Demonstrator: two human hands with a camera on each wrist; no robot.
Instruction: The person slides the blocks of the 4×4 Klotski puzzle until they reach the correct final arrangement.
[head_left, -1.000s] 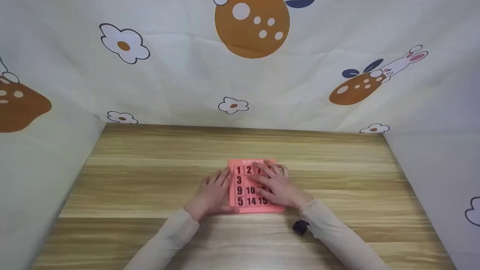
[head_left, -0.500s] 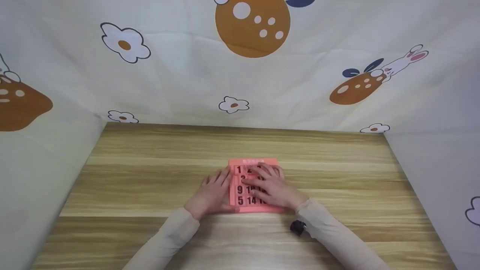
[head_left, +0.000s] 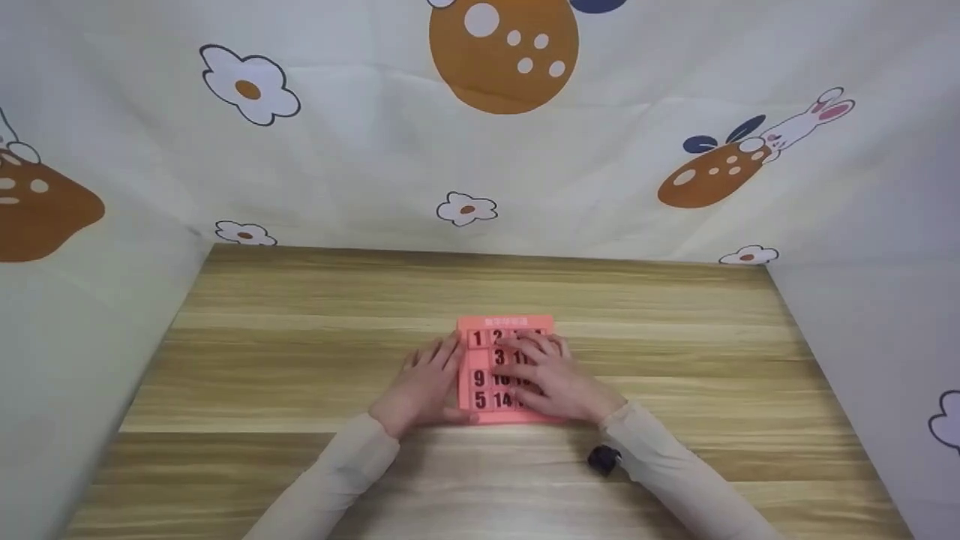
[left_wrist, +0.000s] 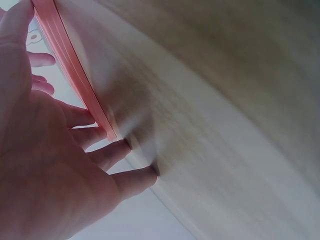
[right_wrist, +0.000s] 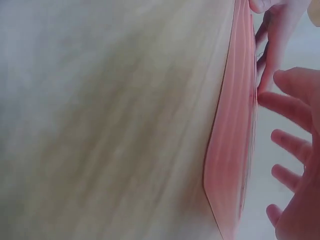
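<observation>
The pink number puzzle lies flat on the wood-grain surface, between the two hands. From the head view we read tiles 1, 9 and 5 down its left column, with a plain pink cell left of 3; fingers cover several other numbers. The left hand lies along the left edge, its grip wide, fingers straight, thumb at the near corner. The right hand is spread above the tiles, its grip loose and closed round nothing. Only from the left wrist do we see two left fingertips meeting the puzzle's side and two touching the surface. The right wrist view gives us the puzzle's thickness and the right index fingertip at its top face, while other right fingers appear apart from it. A small dark object, too indistinct to name, sits by the right sleeve. Behind stands a patterned cloth.
</observation>
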